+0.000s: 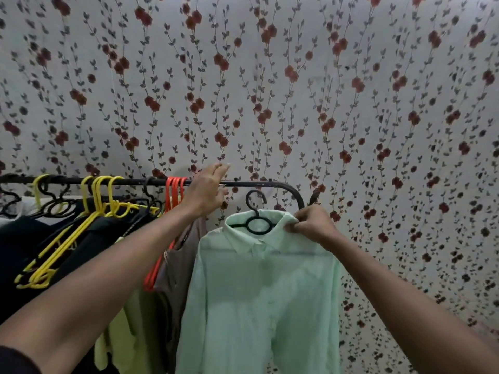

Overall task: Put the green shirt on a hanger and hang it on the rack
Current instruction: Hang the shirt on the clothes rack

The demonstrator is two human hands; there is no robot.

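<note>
Floral wallpaper [270, 90] is filling the background. Nearest, the green shirt [259, 292] is hanging on a black hanger [256, 220], its hook just below the rack rail [251, 183]. The right hand [313, 222] is pinching the collar. The left hand [206, 188] is resting on the rail with fingers relaxed, beside orange hangers [174, 193].

Black rack [259, 183] rail carries yellow hangers [102, 195] and orange hangers [175, 188].

Dim floral wallpaper [297, 90] behind
</note>
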